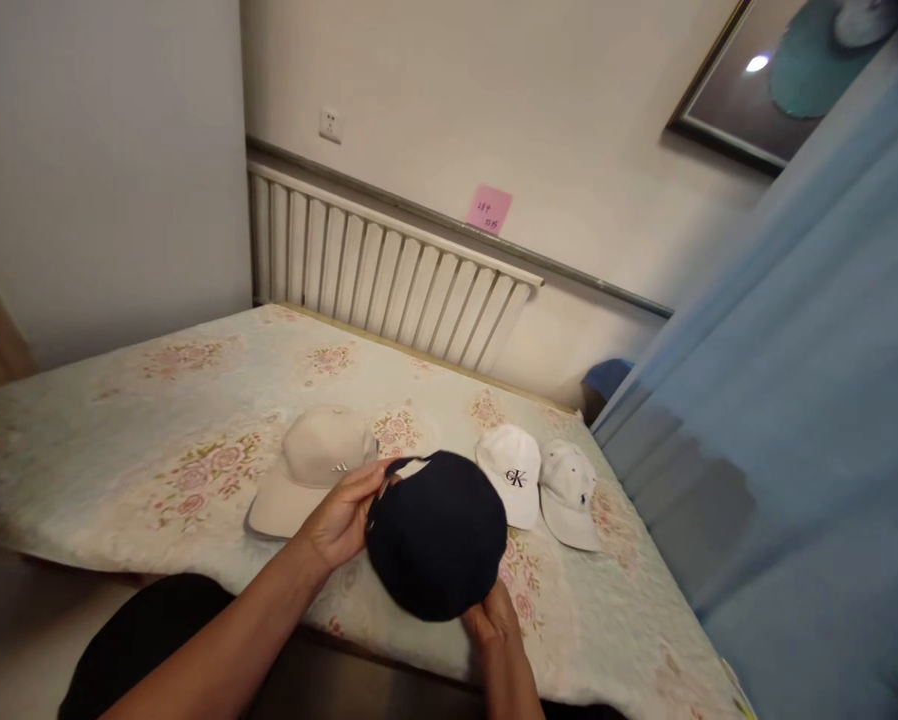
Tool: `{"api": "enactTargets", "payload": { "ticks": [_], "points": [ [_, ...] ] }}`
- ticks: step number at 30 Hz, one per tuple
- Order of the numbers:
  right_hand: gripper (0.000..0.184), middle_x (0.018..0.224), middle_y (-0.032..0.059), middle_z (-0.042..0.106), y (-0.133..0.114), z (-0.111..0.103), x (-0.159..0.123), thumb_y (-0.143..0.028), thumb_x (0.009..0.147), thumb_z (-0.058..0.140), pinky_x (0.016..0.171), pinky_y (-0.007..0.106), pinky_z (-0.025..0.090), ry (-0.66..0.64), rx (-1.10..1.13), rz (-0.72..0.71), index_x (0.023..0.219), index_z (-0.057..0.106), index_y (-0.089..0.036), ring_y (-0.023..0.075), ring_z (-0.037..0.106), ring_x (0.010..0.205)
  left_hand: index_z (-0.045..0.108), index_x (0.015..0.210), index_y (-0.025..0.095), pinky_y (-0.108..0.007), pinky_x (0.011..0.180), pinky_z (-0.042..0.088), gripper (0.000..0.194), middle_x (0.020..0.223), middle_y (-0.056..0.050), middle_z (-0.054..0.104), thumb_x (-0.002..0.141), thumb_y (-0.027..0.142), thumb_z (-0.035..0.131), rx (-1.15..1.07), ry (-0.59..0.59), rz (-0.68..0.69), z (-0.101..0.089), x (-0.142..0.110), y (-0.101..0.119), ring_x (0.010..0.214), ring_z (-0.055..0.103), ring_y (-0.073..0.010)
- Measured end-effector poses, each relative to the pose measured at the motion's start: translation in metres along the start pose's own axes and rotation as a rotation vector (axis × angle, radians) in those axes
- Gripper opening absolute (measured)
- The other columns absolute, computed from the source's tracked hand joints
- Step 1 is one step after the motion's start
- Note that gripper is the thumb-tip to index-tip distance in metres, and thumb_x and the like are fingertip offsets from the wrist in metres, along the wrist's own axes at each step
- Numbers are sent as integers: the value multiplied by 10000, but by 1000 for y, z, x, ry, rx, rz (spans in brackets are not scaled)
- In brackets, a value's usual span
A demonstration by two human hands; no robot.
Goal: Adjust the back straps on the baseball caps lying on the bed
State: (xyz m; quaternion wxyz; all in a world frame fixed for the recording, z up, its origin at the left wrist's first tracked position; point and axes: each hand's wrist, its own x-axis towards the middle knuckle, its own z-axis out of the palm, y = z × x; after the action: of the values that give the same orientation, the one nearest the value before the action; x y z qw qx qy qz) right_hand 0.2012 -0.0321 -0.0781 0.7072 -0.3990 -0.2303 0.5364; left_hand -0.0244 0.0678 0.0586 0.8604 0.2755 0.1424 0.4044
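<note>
I hold a dark navy cap (pixel 435 532) over the near edge of a bed (pixel 156 420) with a floral cover. My left hand (pixel 344 515) grips its left rim, thumb at the back opening. My right hand (pixel 494 618) holds its lower right edge from beneath. A beige cap (pixel 310 468) lies on the bed just left of my left hand. Right of the dark cap lie a white cap with a black logo (pixel 510 478) and another white cap (pixel 571 492).
A white radiator (pixel 389 270) runs along the far wall, with a pink note (pixel 489 209) and a wall socket (pixel 330 124) above it. Blue curtain fabric (pixel 809 420) hangs at the right. A framed picture (pixel 786 70) hangs top right.
</note>
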Motion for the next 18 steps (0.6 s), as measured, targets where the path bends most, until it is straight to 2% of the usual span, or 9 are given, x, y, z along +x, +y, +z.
{"api": "enactTargets", "payload": {
  "ticks": [2, 5, 10, 14, 18],
  "points": [
    [275, 975, 43, 739, -4, 5, -4, -305, 689, 701, 896, 372, 535, 5, 2, 22, 955, 712, -232, 231, 661, 1009, 659, 1028, 135, -192, 688, 494, 229, 872, -56, 703, 801, 162, 645, 66, -21, -14, 14, -8, 0, 750, 652, -123],
    [326, 1053, 52, 720, -10, 10, -10, -412, 710, 682, 879, 373, 548, 31, 54, 65, 977, 712, -227, 244, 633, 1073, 675, 958, 131, -175, 663, 476, 171, 866, -49, 693, 795, 184, 661, 131, -82, -35, 32, -18, -2, 719, 634, -102],
    [322, 1086, 37, 708, -17, 7, -17, -440, 660, 715, 895, 398, 541, 68, 103, 87, 919, 731, -249, 260, 595, 1135, 666, 1052, 137, -206, 808, 450, 238, 1019, -82, 690, 833, 221, 623, 194, -135, -66, 38, -27, -7, 911, 625, -140],
    [345, 1122, 43, 691, -23, 5, -20, -502, 697, 644, 914, 414, 530, 81, 44, 56, 925, 729, -257, 265, 584, 1145, 579, 1227, 160, -271, 907, 406, 371, 1169, -109, 642, 865, 243, 572, 214, -263, -91, 40, -34, -13, 1058, 582, -191],
    [353, 1129, 52, 686, -21, 7, -18, -520, 705, 597, 927, 397, 512, 112, -21, 6, 911, 716, -259, 261, 585, 1139, 480, 1326, 192, -339, 1008, 333, 637, 1305, -109, 556, 727, 109, 681, 203, -393, -56, 48, -40, -19, 1209, 485, -252]
  ]
}}
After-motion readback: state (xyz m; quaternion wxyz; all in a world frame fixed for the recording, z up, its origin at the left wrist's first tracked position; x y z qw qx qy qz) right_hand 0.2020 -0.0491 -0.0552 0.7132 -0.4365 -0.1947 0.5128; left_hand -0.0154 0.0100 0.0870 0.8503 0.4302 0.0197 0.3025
